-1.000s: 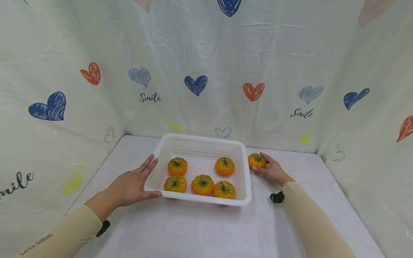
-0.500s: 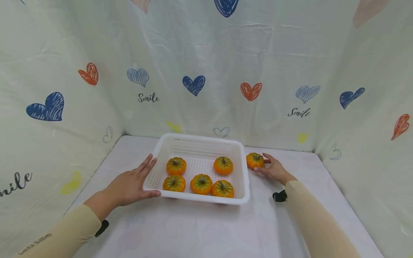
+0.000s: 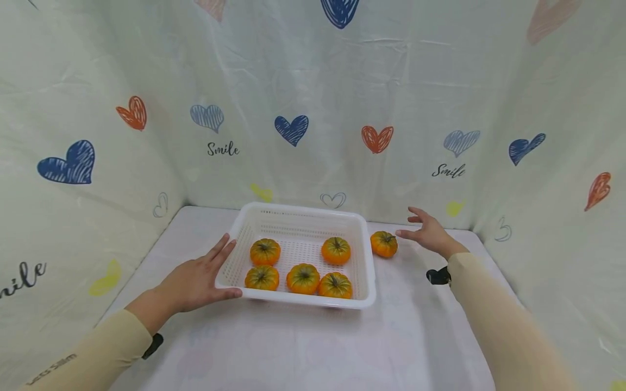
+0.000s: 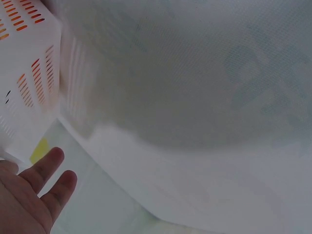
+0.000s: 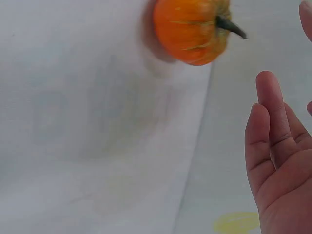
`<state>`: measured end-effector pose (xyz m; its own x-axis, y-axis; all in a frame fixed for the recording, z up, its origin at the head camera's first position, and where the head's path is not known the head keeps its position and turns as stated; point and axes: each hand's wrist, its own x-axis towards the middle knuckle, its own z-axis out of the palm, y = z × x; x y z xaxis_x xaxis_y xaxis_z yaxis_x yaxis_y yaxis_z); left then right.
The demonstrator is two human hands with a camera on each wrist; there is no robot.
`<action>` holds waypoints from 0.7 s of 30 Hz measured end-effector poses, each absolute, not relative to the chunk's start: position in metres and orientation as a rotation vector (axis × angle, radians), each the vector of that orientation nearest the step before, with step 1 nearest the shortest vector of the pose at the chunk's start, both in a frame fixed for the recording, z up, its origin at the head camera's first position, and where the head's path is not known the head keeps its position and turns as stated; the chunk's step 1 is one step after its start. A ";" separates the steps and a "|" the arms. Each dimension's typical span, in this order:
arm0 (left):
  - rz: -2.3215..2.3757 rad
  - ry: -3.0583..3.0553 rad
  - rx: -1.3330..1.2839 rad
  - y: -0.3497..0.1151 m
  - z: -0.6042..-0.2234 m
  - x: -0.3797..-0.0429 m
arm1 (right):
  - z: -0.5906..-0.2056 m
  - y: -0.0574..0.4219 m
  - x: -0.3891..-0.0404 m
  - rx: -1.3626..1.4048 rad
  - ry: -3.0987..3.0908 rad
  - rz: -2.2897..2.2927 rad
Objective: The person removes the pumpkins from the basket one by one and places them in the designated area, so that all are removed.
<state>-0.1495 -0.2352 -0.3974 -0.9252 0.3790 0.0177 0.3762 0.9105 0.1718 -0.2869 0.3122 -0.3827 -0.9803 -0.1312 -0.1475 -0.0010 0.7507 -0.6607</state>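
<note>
A white plastic basket (image 3: pixel 369 260) with slotted walls stands on the table and holds several small orange pumpkins (image 3: pixel 303 278). My left hand (image 3: pixel 195 282) rests at its left front corner, fingers straight along the left rim and thumb on the front rim. In the left wrist view, fingertips (image 4: pixel 57 155) show beside the slotted wall. One more pumpkin (image 3: pixel 383 244) sits on the table just right of the basket, its stem (image 5: pixel 231 27) plain in the right wrist view. My right hand (image 3: pixel 430 234) is raised to the right of this pumpkin, fingers extended, holding nothing and apart from it.
The table (image 3: pixel 303 347) has a white cover. A pale curtain (image 3: pixel 342 98) printed with hearts and "Smile" encloses it at the back and both sides, close behind the basket.
My right hand has let go of the pumpkin beside the basket and moved up and to the right. That pumpkin stays on the table. My left hand stays at the basket's corner.
</note>
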 end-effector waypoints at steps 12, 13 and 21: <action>0.280 3.059 0.605 -0.235 -0.397 -0.148 | -0.305 0.244 -0.302 -0.426 2.789 -0.982; 0.278 3.058 0.603 -0.235 -0.397 -0.148 | -0.302 0.235 -0.302 -0.452 2.775 -0.988; 0.272 3.057 0.603 -0.235 -0.400 -0.151 | -0.301 0.161 -0.308 -0.652 2.663 -0.993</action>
<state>-0.1507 -0.2354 -0.4001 -0.9256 0.3780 0.0203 0.3756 0.9105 0.1726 -0.3076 0.1611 -0.3013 -0.8759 -0.4795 -0.0538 -0.3272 0.6722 -0.6641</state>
